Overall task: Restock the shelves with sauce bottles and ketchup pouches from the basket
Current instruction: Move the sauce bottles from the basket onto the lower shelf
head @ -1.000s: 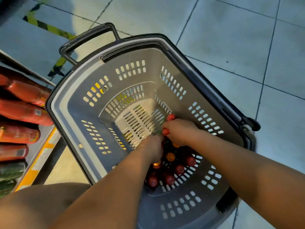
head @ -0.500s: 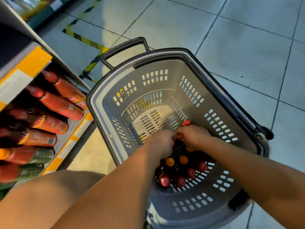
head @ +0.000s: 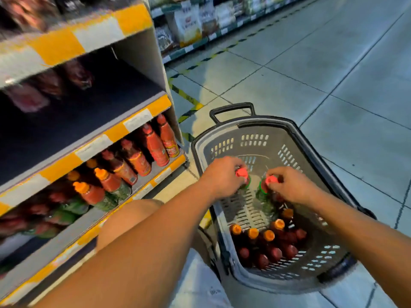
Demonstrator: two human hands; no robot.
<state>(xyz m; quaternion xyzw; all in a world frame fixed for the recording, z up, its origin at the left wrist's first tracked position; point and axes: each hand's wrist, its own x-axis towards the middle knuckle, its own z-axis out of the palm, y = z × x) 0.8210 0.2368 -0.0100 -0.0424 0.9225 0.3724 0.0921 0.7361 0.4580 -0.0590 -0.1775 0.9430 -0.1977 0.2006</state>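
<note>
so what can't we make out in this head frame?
- Bottle labels on the lower shelf: motion blur, unreadable.
- Bodies of the two red-capped bottles: the left hand and right hand cover their necks.
- Ketchup pouches: none identifiable; the top shelf items are smeared.
- Basket near rim: hidden by the right forearm.

Open slatted floor is showing in the far half of the basket (head: 224,138), capped bottles (head: 266,245) are crowding its near end, upright bottles (head: 153,145) are filling the lower shelf (head: 142,181), and the dark middle shelf (head: 93,112) is lying bare.
</note>
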